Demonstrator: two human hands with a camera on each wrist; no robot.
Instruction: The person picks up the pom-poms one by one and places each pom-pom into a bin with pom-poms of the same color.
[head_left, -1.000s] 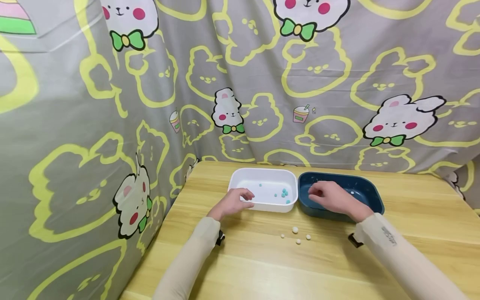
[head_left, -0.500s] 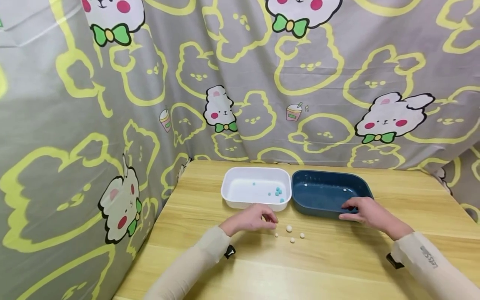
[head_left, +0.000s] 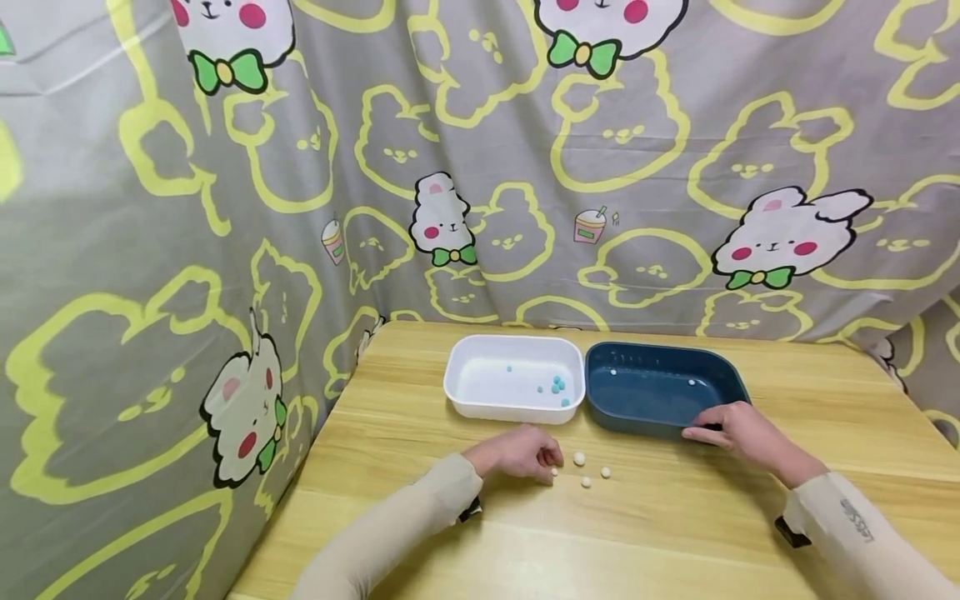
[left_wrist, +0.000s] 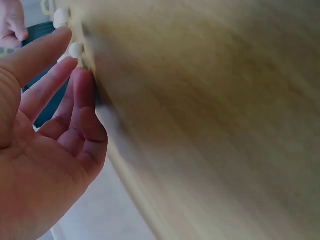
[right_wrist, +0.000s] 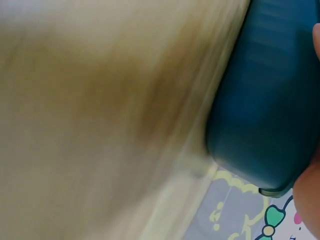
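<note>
My left hand (head_left: pixel 528 454) is low over the table, fingers bent and thumb apart from them. A tiny white ball (head_left: pixel 554 472) lies right at its fingertips; the left wrist view shows a gap between thumb and fingers, with white balls (left_wrist: pixel 76 50) just beyond. Close by on the wood sit a larger white ball (head_left: pixel 579 458) and two smaller ones. My right hand (head_left: pixel 746 433) holds the front right rim of a dark blue basin (head_left: pixel 637 421), thumb at the outer side and fingers over the edge. Two white bits, one of them a small pellet (head_left: pixel 692 382), lie inside that basin.
A white basin (head_left: pixel 480 410) stands directly left of the blue one, with several small teal balls (head_left: pixel 557 387) in it. Behind the wooden table (head_left: pixel 600 542) hangs a grey patterned curtain (head_left: pixel 517 167), which also runs down the left side.
My left hand has moved from the white basin down and right to the small white balls. The right hand has left the blue basin's inside and taken its front right rim.
</note>
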